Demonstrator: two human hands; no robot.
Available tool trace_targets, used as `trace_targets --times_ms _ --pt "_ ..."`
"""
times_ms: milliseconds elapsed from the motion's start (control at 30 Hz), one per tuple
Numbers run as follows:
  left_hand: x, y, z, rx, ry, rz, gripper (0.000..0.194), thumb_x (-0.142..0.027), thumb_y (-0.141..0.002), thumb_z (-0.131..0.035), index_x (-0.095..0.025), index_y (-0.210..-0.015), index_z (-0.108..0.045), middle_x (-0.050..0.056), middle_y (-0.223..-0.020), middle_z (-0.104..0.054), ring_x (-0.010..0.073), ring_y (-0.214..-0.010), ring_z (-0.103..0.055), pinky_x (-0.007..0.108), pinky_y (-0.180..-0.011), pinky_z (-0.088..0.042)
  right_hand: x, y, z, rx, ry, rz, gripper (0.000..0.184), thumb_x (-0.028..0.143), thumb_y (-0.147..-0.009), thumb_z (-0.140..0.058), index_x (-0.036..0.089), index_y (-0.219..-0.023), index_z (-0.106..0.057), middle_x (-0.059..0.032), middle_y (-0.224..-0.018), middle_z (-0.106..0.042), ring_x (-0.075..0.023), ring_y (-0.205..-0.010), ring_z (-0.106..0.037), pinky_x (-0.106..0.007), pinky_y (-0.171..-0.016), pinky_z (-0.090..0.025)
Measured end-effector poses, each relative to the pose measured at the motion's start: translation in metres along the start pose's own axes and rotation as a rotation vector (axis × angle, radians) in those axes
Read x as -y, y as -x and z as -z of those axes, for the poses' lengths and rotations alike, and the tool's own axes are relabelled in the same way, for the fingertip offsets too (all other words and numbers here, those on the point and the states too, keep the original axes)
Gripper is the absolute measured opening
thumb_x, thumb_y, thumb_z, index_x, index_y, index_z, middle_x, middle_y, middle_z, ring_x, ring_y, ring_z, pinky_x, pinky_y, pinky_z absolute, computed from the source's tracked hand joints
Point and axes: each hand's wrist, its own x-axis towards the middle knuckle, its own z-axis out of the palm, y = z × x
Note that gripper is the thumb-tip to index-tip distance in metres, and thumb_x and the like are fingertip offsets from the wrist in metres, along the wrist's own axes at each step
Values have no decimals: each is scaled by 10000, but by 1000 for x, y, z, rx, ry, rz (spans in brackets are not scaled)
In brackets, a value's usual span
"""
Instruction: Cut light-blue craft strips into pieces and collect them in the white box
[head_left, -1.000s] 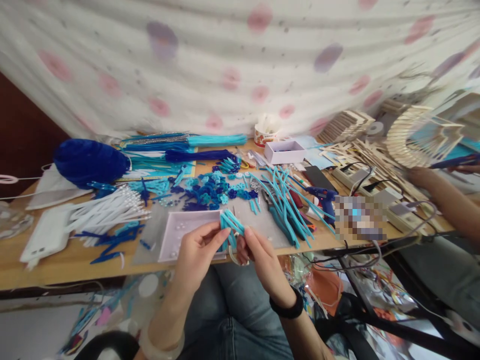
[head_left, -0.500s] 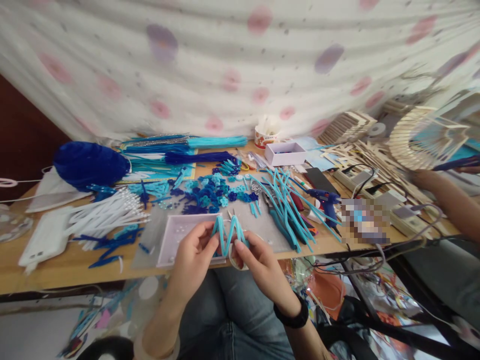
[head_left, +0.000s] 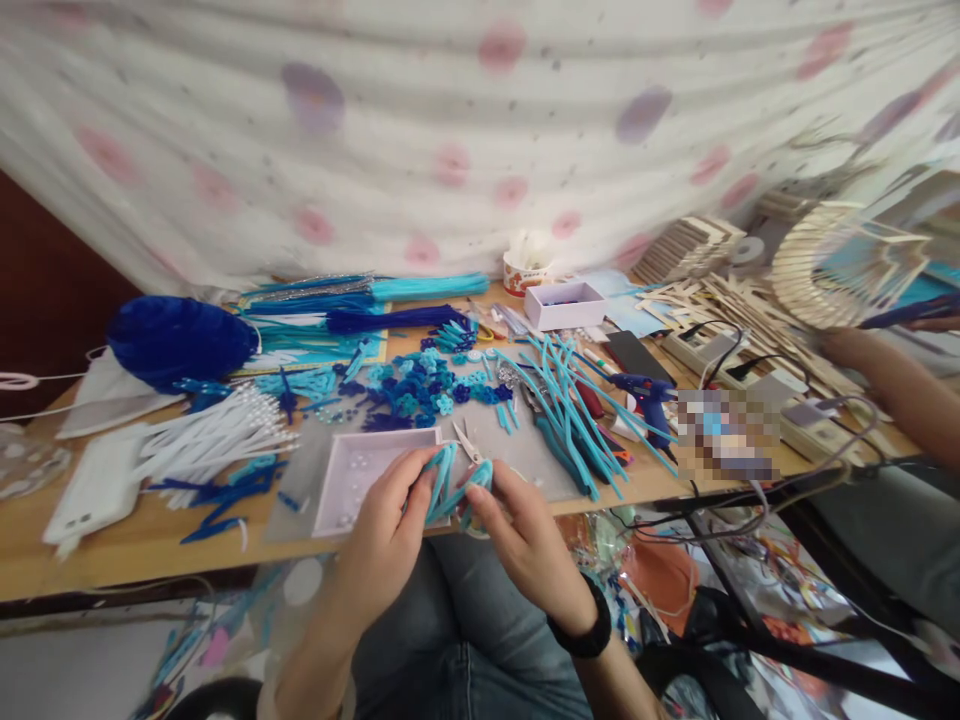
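Observation:
Between my hands is a light-blue pipe cleaner (head_left: 444, 482) folded into a zigzag. My left hand (head_left: 390, 505) pinches its left end, fingers closed. On its right end the thumb and fingers of my right hand (head_left: 525, 540) are closed too. Scissors (head_left: 468, 442) lie just beyond the pipe cleaner, blades pointing away; their handles are hidden by my hands. Behind my left hand stands a shallow white box (head_left: 346, 460) with a few clear beads. Past it lies a pile of blue pipe-cleaner flowers (head_left: 420, 385).
Loose light-blue pipe cleaners (head_left: 562, 410) lie over pliers (head_left: 562, 455) on the right, near a blue glue gun (head_left: 651, 400) and power strips (head_left: 810, 430) with cables. White stems (head_left: 202, 440) lie left. At far right another person's arm (head_left: 892, 390) reaches over wooden sticks.
The zigzag has been pressed closer together and its right part tilted over between my fingers. More of the scissors shows now. The view has shifted slightly.

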Motion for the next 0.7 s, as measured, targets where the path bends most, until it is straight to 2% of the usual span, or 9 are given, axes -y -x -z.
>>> trace_targets --times_ms 67,200,300,367,467,633,700 --pt "1 0 -4 -50 -122 -98 319 -288 -983 -419 -208 -1196 -643 97 -1223 -680 245 -1181 -610 371 -1029 -470 2 3 -5 -37 -23 -36 220 351 -1021 -472 196 -897 -566 -6 -780 -582 -158 -718 -538 -278 -677 -434" --pt "2 2 -12 -129 -290 -219 351 -186 -979 -369 -187 -1248 -595 107 -1113 -659 241 -1085 -623 384 -942 -513 5 7 -11 -29 -212 -119 161 355 -1011 -506 207 -1071 -523 -31 -896 -637 -166 -800 -603 -304 -765 -487" --pt "3 5 -13 -115 -341 -291 330 -179 -984 -376 -184 -1226 -599 99 -1039 -650 237 -1012 -637 364 -875 -532 6 7 -10 -29 -327 -162 322 374 -972 -586 233 -1234 -464 -13 -904 -642 -165 -792 -613 -310 -760 -513" --pt "2 6 -12 -75 -359 -340 314 -171 -986 -383 -185 -1201 -611 87 -996 -642 224 -961 -644 335 -835 -533 5 5 -8 -18 -350 -166 280 385 -956 -608 228 -1173 -523 3 -857 -618 -151 -735 -593 -286 -702 -515" --pt "1 7 -8 -25 -384 -386 318 -134 -982 -385 -190 -1184 -625 67 -950 -626 202 -898 -640 299 -789 -521 5 4 -7 -11 -308 -141 168 367 -951 -611 200 -934 -599 10 -794 -582 -128 -675 -547 -251 -638 -483" --pt "4 5 -1 8 -445 -432 293 -112 -982 -417 -175 -1145 -651 72 -949 -629 207 -889 -627 304 -774 -507 8 9 -9 -6 -265 -159 181 340 -911 -658 214 -1028 -605 38 -741 -571 -118 -606 -517 -243 -594 -440" --pt "7 3 2 18 -493 -491 273 -118 -977 -439 -160 -1137 -656 89 -972 -645 230 -908 -623 333 -781 -508 11 10 -8 -9 -188 -126 177 330 -886 -687 215 -997 -611 28 -759 -593 -136 -653 -546 -255 -631 -448"
